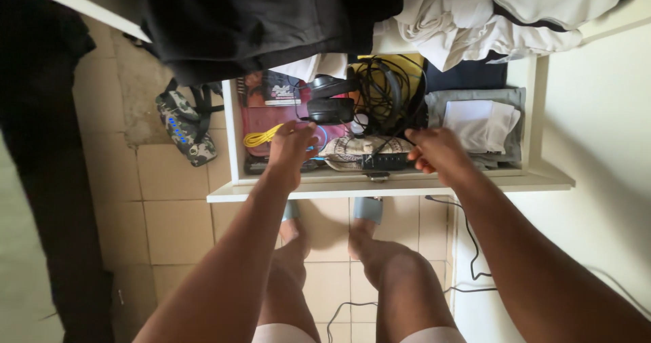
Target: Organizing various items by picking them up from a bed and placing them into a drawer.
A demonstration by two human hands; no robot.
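Both my hands reach into an open white drawer. My left hand hovers with fingers apart just below black headphones, over a red pouch and a coiled yellow cable. My right hand has its fingers curled at a black cable that runs from a tangled black bundle. Between the hands lie a patterned cloth pouch and a small black box at the drawer's front.
Folded grey and white cloth fills the drawer's right side. Dark clothing and white clothes hang over the shelf above. A camouflage speaker lies on the tiled floor at left. A wire trails on the floor by my legs.
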